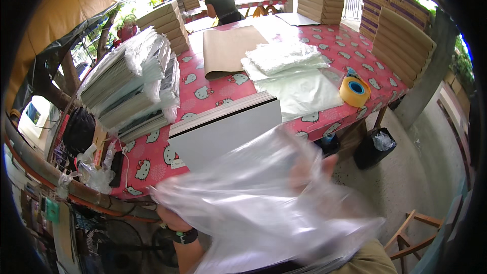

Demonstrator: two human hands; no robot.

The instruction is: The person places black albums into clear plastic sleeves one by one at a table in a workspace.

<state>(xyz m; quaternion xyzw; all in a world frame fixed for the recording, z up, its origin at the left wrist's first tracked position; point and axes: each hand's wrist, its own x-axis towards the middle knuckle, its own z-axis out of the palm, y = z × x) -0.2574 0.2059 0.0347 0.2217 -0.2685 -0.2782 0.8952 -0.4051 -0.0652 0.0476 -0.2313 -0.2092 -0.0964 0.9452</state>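
Observation:
A clear plastic bag point(253, 200) stretches across the lower middle of the view, blurred by motion. At its left edge my left hand point(172, 217) is closed on the plastic, a dark band on its wrist. My right hand point(328, 165) is at the bag's right side, partly seen through the film; smearing hides how its fingers are set. Just beyond the bag, a stack of flat boards or sheets point(228, 134) with a pale grey face lies at the table's near edge. Behind that stack rests a pile of flat clear plastic bags point(309, 94).
On the pink patterned table point(203, 91) are plastic-wrapped stacks point(127, 86), brown paper point(231, 48), a yellow tape roll point(355, 91) and brown-wrapped packs point(403, 45). A black bin point(374, 149) and wooden stool point(413, 233) stand right. A person point(223, 2) is far back.

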